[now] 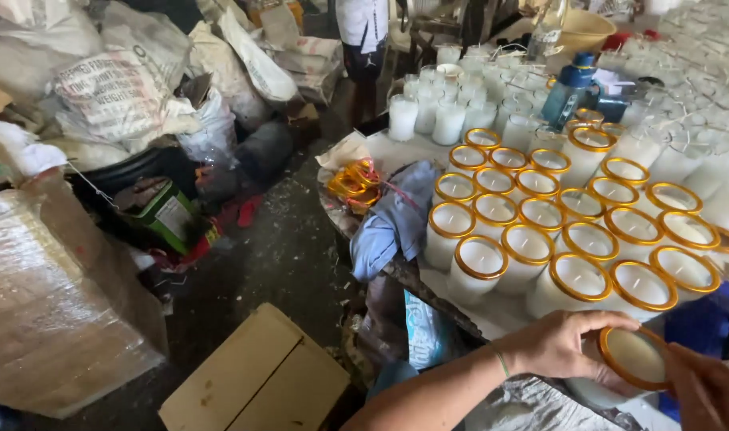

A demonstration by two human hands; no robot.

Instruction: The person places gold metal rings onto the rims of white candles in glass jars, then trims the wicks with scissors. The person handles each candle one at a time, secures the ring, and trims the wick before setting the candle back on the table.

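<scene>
My left hand [560, 343] grips the side of a white glass candle [634, 357] with an orange-gold rim band, held tilted at the bottom right. My right hand [707, 391] touches the same candle's rim from the right. Just above them, several rows of white candles with orange-gold rims [568, 219] stand on the table [504, 318].
Plain white candles without bands [428, 116] crowd the table's far side, with a blue bottle [570, 92] among them. A blue cloth [392, 219] and loose orange bands [355, 182] lie at the table's left edge. White sacks [125, 88], a cardboard box [256, 379] and a wrapped bundle [49, 303] fill the floor at left.
</scene>
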